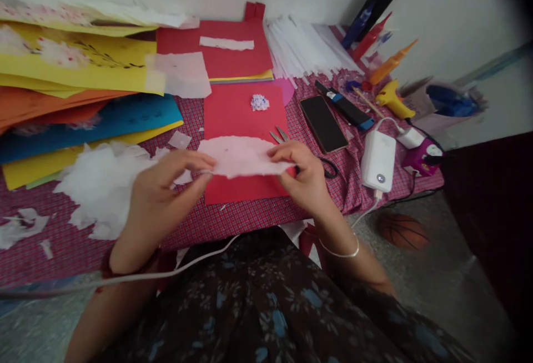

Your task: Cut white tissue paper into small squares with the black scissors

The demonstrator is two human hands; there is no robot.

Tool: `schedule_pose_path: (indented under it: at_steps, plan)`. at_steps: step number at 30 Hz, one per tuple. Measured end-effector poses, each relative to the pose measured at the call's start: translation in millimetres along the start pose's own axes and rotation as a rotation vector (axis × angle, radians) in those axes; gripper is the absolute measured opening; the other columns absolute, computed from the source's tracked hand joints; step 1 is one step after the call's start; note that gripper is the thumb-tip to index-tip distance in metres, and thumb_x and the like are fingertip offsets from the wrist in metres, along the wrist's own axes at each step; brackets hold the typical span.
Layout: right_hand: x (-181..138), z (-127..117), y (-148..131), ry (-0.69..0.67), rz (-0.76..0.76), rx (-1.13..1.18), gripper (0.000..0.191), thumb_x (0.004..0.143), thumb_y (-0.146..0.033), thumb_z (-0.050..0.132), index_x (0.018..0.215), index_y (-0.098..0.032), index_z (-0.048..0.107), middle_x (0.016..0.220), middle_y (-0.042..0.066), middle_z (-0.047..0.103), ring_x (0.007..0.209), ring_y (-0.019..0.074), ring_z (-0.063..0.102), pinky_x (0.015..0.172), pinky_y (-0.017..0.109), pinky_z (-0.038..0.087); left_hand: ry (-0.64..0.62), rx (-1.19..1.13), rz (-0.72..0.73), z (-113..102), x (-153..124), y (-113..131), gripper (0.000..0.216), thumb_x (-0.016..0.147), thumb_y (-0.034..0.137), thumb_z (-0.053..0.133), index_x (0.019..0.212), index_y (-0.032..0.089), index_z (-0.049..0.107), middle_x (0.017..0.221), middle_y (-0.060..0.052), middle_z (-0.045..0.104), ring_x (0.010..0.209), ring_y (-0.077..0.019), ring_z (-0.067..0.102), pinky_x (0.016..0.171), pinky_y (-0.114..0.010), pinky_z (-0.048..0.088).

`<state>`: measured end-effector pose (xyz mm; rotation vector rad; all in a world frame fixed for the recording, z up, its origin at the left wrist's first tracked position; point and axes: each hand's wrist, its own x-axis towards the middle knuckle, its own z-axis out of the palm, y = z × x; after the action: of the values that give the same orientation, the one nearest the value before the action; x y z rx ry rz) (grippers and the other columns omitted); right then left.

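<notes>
Pale paper strip (241, 156) spans the near part of a red sheet (245, 192), held over it; whether it touches the sheet I cannot tell. Its long axis runs left to right, crosswise to the red sheet's side edges, one end pointing at each hand, and its far edge bows away from the person. The left hand (164, 191) pinches the left end between thumb and fingers, and the right hand (302, 177) pinches the other end likewise.

On the near side of the red sheet, a white cable (183, 267) crosses the person's front. Left of the sheet, a heap of white tissue (106, 180) lies partly behind the left hand. At the sheet's right edge, scissors (282, 133) stand in the way, partly hidden by the right hand. Farther right of it are a white power bank (378, 163) and a dark phone (323, 123).

A speckled clump (260, 102) sits on the red sheet's far half. Left of and beyond the sheet are stacked coloured papers (125, 66); beyond its right corner, a black-and-blue cutter (347, 106), then a bundle of white sticks (308, 46). Straight beyond lies a narrow white strip (227, 44).
</notes>
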<state>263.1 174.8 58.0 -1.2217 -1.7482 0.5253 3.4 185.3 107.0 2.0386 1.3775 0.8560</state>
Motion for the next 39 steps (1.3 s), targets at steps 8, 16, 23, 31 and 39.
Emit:
schedule_pose_path:
  at_steps: [8,16,23,31,39]
  plan:
    - [-44.9,4.9,7.2,-0.207,0.164,-0.062,0.021,0.081,-0.006,0.056,0.088,-0.024,0.064,0.090,0.002,0.076,0.089,0.0202,0.070,0.086,0.036,0.049,-0.275,-0.049,-0.160,33.2,-37.8,-33.8,0.018,0.094,0.033,0.052,0.093,0.023,0.068,0.095,-0.005,0.079,0.089,-0.0236,0.074,0.079,-0.038,0.059]
    - [-49.4,14.4,6.2,-0.085,0.376,-0.196,0.013,0.092,-0.024,0.056,0.094,-0.021,0.068,0.087,0.007,0.075,0.082,0.0246,0.069,0.076,0.037,0.051,-0.218,-0.257,-0.380,39.8,-37.6,-46.0,0.059,0.082,0.039,0.069,0.136,0.021,0.054,0.108,-0.009,0.077,0.083,-0.0210,0.072,0.080,-0.037,0.059]
    - [-48.3,21.4,7.9,-0.039,0.437,-0.239,0.032,0.092,-0.024,0.055,0.121,-0.019,0.066,0.103,0.010,0.076,0.084,0.0248,0.069,0.079,0.040,0.055,-0.190,-0.115,-0.391,45.7,-31.9,-51.0,0.046,0.090,0.038,0.060,0.131,0.020,0.060,0.085,-0.001,0.075,0.077,-0.0189,0.067,0.075,-0.033,0.053]
    - [-46.8,19.4,1.4,-0.104,0.418,-0.283,0.051,0.090,-0.023,0.057,0.141,-0.021,0.055,0.115,0.012,0.073,0.098,0.0280,0.068,0.090,0.046,0.055,-0.134,0.086,-0.356,52.8,-27.3,-40.0,0.041,0.090,0.033,0.055,0.128,0.019,0.063,0.073,0.003,0.068,0.066,-0.0165,0.064,0.070,-0.031,0.051]
    - [-42.9,18.2,6.7,-0.145,0.407,-0.365,0.048,0.093,-0.021,0.053,0.141,-0.019,0.056,0.117,0.016,0.072,0.097,0.0297,0.067,0.091,0.050,0.054,-0.093,0.143,-0.405,56.0,-28.3,-41.0,0.047,0.089,0.034,0.056,0.133,0.019,0.060,0.075,0.003,0.066,0.067,-0.0180,0.064,0.072,-0.033,0.050]
